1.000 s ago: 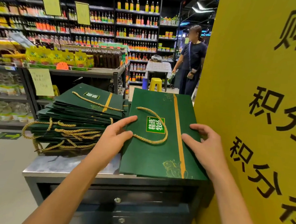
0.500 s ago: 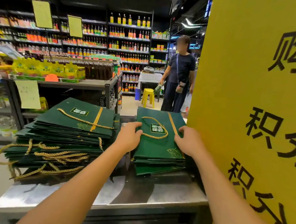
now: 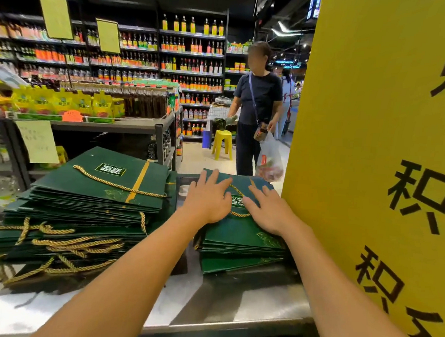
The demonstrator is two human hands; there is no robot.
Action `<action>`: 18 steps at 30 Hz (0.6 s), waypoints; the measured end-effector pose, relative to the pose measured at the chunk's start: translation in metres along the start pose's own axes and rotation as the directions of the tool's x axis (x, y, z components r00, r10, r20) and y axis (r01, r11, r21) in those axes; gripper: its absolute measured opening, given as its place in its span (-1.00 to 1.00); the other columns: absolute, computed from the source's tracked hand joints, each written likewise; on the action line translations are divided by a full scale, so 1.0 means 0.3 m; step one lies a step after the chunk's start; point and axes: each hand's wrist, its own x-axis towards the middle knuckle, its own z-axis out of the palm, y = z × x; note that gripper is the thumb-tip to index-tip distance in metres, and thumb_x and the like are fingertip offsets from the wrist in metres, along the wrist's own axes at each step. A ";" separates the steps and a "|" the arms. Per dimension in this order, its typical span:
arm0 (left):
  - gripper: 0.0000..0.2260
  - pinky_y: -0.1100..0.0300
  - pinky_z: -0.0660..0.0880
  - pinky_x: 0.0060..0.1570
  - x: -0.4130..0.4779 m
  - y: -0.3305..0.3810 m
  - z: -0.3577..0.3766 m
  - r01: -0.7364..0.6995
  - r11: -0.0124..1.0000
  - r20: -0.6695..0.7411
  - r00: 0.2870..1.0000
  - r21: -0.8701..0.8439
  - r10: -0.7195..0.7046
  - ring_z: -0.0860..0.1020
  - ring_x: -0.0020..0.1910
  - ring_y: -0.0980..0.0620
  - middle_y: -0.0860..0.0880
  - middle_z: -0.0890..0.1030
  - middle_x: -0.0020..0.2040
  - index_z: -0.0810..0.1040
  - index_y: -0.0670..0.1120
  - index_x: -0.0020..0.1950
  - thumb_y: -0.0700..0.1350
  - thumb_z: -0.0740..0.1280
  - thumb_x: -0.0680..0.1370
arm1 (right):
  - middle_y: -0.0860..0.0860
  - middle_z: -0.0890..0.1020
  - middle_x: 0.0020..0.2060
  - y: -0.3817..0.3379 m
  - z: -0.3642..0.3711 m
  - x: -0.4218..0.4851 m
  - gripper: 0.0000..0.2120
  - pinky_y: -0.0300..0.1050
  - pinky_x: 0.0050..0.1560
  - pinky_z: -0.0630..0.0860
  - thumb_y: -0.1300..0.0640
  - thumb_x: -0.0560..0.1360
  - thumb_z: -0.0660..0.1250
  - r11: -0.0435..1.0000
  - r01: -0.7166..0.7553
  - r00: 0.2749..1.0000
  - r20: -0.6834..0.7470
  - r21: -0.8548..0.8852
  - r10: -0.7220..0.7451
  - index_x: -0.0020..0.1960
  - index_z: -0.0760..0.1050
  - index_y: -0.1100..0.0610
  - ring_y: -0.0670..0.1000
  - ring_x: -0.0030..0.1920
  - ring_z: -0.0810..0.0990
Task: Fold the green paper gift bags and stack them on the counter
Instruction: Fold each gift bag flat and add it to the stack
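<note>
Green gift bag (image 3: 240,231) lies flat on top of the smaller stack (image 3: 236,258), which sits on the right part of the steel counter (image 3: 233,300), just beside a tall yellow sign (image 3: 375,152) printed with black characters. Both of the person's hands rest on the bag's upper face. The left hand (image 3: 208,199) lies palm down with its fingers straight and spread, reaching toward the bag's far edge; the right hand (image 3: 271,211) lies the same way just beside it, fingers straight and angled toward the left one. Neither curls round anything. The bag's gold rope handle (image 3: 239,214) loops across its face between the two hands (part of it runs under the left fingers). To the left, apart from this stack by a strip of bare counter, stands the larger stack (image 3: 81,211) of the same green bags — wider, taller and loosely slumped, its top bag tilted toward the camera, with many gold handles spilling over its near edge. Beyond the counter a shopper (image 3: 257,105) in dark clothes holds a plastic bag (image 3: 269,161), near a yellow stool (image 3: 222,143), and shelves of bottles (image 3: 145,57) fill the back wall.
</note>
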 end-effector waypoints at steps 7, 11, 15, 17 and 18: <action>-0.48 -0.16 -0.17 0.59 0.032 -0.029 0.145 0.051 0.999 0.129 0.990 0.018 -0.052 -0.26 0.62 -0.22 -0.12 -0.12 0.67 -0.05 0.16 0.66 0.12 -0.09 0.68 | 0.05 -0.05 0.66 0.022 0.068 0.009 -0.35 0.24 0.59 -0.13 -0.41 0.60 -0.16 0.993 -0.045 0.997 0.061 -0.112 0.052 0.64 -0.08 -0.23 0.12 0.64 -0.10; -0.47 -0.15 -0.18 0.59 0.036 -0.031 0.155 0.059 0.998 0.159 0.985 0.031 -0.063 -0.27 0.62 -0.21 -0.10 -0.13 0.67 -0.07 0.16 0.66 0.12 -0.08 0.68 | 0.04 -0.10 0.66 0.018 0.078 0.016 -0.37 0.22 0.59 -0.17 -0.39 0.61 -0.18 0.988 -0.058 0.991 0.110 -0.142 0.074 0.64 -0.10 -0.24 0.11 0.64 -0.15; -0.47 -0.12 -0.19 0.60 0.034 -0.028 0.154 0.058 0.998 0.178 0.982 0.023 -0.061 -0.27 0.62 -0.19 -0.10 -0.14 0.67 -0.08 0.16 0.66 0.12 -0.08 0.68 | 0.03 -0.14 0.65 0.023 0.083 0.030 -0.36 0.21 0.59 -0.19 -0.40 0.60 -0.21 0.986 -0.057 0.987 0.140 -0.157 0.079 0.63 -0.15 -0.25 0.11 0.64 -0.17; -0.47 -0.13 -0.18 0.60 0.032 -0.028 0.156 0.051 0.998 0.172 0.984 0.028 -0.055 -0.27 0.62 -0.19 -0.09 -0.14 0.67 -0.08 0.16 0.66 0.12 -0.08 0.68 | 0.03 -0.15 0.65 0.024 0.083 0.030 -0.36 0.22 0.59 -0.19 -0.40 0.61 -0.21 0.986 -0.059 0.985 0.154 -0.155 0.083 0.64 -0.16 -0.24 0.11 0.64 -0.18; -0.47 -0.14 -0.16 0.60 0.029 -0.027 0.155 0.051 0.998 0.161 0.985 0.033 -0.056 -0.26 0.63 -0.19 -0.09 -0.13 0.67 -0.07 0.16 0.66 0.12 -0.08 0.68 | 0.03 -0.15 0.65 0.026 0.082 0.028 -0.36 0.22 0.59 -0.19 -0.39 0.61 -0.21 0.987 -0.059 0.985 0.151 -0.149 0.082 0.64 -0.15 -0.23 0.11 0.64 -0.18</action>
